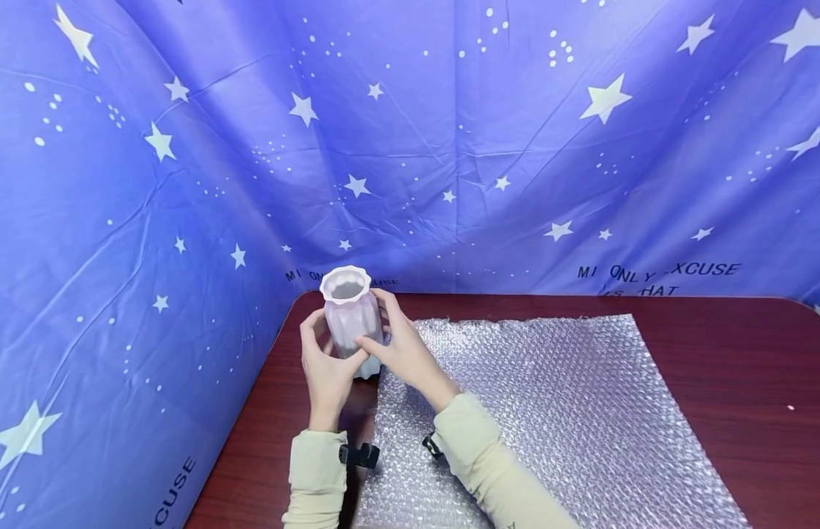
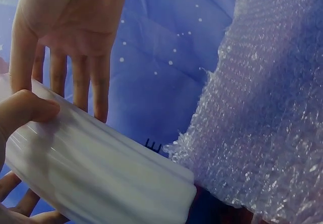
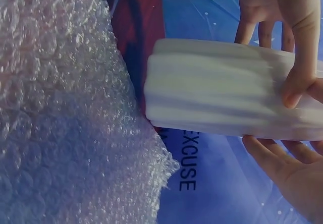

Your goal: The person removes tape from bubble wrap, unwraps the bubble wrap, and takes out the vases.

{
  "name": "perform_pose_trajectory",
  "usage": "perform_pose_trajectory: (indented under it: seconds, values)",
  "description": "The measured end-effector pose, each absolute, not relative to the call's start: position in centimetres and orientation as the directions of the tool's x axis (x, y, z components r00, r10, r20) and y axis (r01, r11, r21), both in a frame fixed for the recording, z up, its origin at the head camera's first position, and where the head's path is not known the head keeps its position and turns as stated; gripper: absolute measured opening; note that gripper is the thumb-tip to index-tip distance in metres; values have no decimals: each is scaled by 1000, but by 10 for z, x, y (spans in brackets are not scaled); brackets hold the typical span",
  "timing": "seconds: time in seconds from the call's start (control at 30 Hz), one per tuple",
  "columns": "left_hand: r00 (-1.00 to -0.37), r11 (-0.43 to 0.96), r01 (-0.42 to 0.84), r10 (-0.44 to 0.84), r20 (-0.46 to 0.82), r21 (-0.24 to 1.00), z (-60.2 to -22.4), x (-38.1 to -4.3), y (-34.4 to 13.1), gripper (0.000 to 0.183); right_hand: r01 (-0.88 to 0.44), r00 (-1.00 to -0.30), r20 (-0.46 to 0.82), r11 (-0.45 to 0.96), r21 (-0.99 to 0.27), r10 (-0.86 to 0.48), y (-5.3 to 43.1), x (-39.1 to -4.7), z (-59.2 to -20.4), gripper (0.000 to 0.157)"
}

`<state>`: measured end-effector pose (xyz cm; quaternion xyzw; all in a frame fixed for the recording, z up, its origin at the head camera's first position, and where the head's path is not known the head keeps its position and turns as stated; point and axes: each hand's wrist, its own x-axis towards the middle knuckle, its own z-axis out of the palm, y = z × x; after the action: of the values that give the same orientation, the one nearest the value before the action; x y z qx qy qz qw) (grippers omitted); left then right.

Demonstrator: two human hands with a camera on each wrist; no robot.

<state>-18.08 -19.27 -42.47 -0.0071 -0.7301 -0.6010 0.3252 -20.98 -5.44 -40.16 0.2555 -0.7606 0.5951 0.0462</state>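
A white fluted vase point(image 1: 353, 323) with a scalloped rim stands tilted slightly at the far left of the table, between both hands. My left hand point(image 1: 327, 371) grips its left side, thumb across the near face. From the right, my right hand point(image 1: 406, 353) holds the other side, its thumb meeting the left thumb on the front. In the left wrist view the vase point(image 2: 106, 158) fills the lower left, with the right hand point(image 2: 75, 27) at its far side. The right wrist view shows the vase's base end point(image 3: 202, 88) near the bubble wrap point(image 3: 65, 113).
A large sheet of bubble wrap point(image 1: 542, 411) lies over the middle of the dark red table point(image 1: 747, 382), beside the vase. Blue star-printed cloth point(image 1: 410, 147) hangs behind and along the left. A small pale speck point(image 1: 790, 407) is at the right.
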Motion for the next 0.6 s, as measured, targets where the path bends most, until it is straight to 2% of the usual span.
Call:
perform_pose_trajectory:
  seconds: [0.27,0.6]
  values:
    - [-792,257,371,-414,448,892,-418,-178,-196,81,-462,-845,400,108,-880,-355,-63,-212,-407,68]
    - [-786,249,363,-435,439,898,-400,-166,-194,75,-427,-852,362,104,-898,-379,-73,-215,-414,66]
